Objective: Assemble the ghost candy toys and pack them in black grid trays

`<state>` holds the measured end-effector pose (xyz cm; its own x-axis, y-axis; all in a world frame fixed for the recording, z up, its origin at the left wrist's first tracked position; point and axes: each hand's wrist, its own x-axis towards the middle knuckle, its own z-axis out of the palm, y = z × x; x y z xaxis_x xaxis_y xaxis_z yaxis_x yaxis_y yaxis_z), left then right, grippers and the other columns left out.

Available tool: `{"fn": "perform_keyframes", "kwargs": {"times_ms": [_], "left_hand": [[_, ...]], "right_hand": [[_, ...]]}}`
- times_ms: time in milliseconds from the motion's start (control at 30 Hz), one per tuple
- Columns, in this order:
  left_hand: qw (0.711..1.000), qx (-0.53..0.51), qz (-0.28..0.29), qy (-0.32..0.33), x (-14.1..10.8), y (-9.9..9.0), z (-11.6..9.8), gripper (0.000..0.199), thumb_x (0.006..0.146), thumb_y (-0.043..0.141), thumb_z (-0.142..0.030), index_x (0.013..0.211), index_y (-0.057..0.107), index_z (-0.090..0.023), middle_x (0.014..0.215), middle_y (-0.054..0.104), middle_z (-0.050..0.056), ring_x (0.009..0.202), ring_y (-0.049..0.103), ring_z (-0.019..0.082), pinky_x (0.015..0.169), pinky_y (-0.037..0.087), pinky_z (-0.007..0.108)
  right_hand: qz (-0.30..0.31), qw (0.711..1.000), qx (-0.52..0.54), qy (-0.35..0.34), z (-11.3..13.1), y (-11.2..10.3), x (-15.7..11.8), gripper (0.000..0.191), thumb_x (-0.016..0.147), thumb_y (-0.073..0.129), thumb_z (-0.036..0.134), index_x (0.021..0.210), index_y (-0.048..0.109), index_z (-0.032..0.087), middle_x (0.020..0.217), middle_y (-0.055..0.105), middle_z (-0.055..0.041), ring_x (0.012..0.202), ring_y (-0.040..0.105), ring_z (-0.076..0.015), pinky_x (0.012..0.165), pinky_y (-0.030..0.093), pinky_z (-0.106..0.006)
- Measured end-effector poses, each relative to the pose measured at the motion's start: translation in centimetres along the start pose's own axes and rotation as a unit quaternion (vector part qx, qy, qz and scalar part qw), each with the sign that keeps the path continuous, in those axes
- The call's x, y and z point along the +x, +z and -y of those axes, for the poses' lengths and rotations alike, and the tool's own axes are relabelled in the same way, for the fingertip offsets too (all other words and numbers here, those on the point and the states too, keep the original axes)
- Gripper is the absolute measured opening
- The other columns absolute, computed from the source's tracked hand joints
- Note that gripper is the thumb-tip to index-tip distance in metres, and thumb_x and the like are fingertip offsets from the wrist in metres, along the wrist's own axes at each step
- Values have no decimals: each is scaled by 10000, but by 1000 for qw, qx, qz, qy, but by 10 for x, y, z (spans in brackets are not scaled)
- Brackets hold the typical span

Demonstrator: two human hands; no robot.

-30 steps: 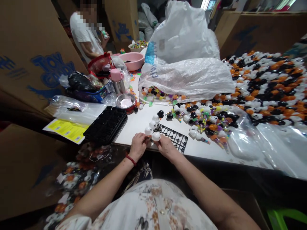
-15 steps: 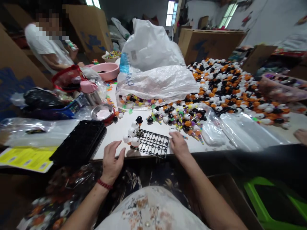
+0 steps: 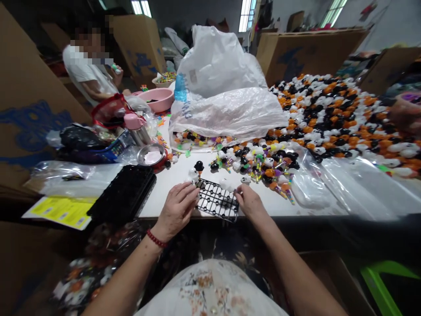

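Black grid [image 3: 214,198] lies flat at the near edge of the white table [image 3: 176,169], between my two hands. My right hand [image 3: 251,202] is at the grid's right end, thumb and fingertips pinching a white-headed toy [image 3: 226,184]; its head points left, above the grid, slightly blurred. My left hand [image 3: 176,208] is at the grid's left end, fingers bent, fingertips by the white toys [image 3: 193,174] there; they cover part of these, so I cannot tell whether they grip one. A black-headed toy [image 3: 198,166] stands upright at the far left corner. Just beyond my right hand: a loose skull-faced toy [image 3: 245,180], then a mixed heap [image 3: 259,162] of toys. Left of the grid, well apart: stacked black trays [image 3: 123,193]. Red bead bracelet [image 3: 156,238] on my left wrist.
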<state>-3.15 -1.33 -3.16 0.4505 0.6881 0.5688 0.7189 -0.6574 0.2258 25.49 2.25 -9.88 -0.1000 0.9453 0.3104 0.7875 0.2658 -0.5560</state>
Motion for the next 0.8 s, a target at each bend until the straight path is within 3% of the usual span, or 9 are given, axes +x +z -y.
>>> {"fn": "perform_keyframes", "kwargs": {"times_ms": [200,300,400,467,567,700,800], "left_hand": [[1000,-21,4,7,4,-5,2,437,908,547,-152,1331,504,-252,1237,642,72,1254,514,234,1040,459,471],[999,-32,4,7,5,-6,4,426,904,556,-157,1318,514,-250,1224,641,77,1244,520,233,1033,467,468],[999,-41,10,8,5,-7,6,427,901,556,-159,1316,517,-252,1221,636,82,1238,523,237,1025,474,471],[999,-45,15,11,5,-8,7,441,900,550,-149,1326,510,-257,1230,629,83,1236,523,237,1026,473,473],[998,-52,11,20,5,-7,9,475,890,556,-127,1342,497,-262,1242,620,82,1237,518,233,1032,469,464],[998,-58,8,20,4,-6,10,488,883,568,-121,1345,499,-262,1249,609,88,1238,514,240,1027,472,466],[998,-61,10,20,4,-6,11,497,882,569,-112,1351,492,-259,1255,602,92,1238,511,243,1025,475,468]], "right_hand": [[48,990,120,-59,53,22,12,178,835,512,177,989,599,195,934,639,-61,829,584,-186,785,447,-297],[93,980,176,1,66,33,22,65,817,592,243,852,620,197,814,647,-29,759,584,-181,712,446,-286],[142,958,235,82,72,47,31,112,783,657,294,803,632,188,742,657,-13,720,597,-188,648,435,-277],[163,947,262,94,76,56,36,99,784,656,280,811,648,185,752,672,-12,732,610,-193,649,436,-274],[173,944,272,66,82,64,40,57,787,638,212,832,660,185,780,687,-12,742,619,-192,661,439,-268],[151,958,242,-23,89,65,40,116,815,588,138,885,668,183,846,705,-31,768,622,-184,707,442,-262],[145,968,202,-36,91,62,40,128,825,584,126,916,665,167,874,707,-57,784,622,-181,722,435,-255]]}}
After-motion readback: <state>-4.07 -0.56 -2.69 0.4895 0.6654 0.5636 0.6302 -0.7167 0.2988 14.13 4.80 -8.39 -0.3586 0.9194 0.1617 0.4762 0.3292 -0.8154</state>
